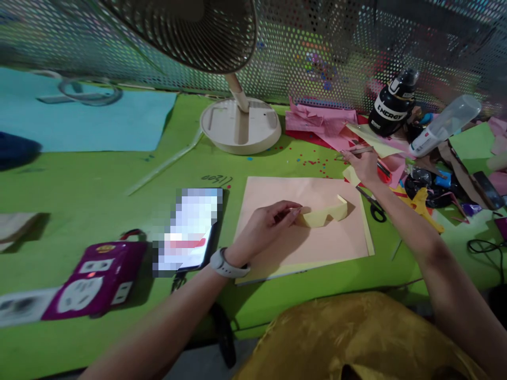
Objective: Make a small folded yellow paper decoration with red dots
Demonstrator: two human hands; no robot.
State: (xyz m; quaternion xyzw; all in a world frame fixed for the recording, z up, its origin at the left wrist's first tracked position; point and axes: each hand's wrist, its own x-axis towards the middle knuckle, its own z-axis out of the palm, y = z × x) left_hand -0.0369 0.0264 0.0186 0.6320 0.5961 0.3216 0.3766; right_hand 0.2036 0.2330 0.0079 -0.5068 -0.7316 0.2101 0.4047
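My left hand (275,227), with a pale watch on its wrist, pinches one end of a yellow paper cutout (319,217) shaped like a pair of glasses. The cutout's far end is folded up, and it sits over a pale pink sheet (301,243). Under that sheet, a yellow sheet (369,240) shows along the edges. Further back on the right, my right hand (364,164) is closed on a slim pen-like tool (361,150), whose exact kind I cannot make out. Below that hand lie black-handled scissors (377,212), partly covered by the forearm.
A phone (190,227) and a purple device (103,274) lie to the left. Behind stands a fan base (241,129). At the right are paper scraps (320,119), a black bottle (390,108) and a clear bottle (447,124). Perforated metal (309,63) borders the back.
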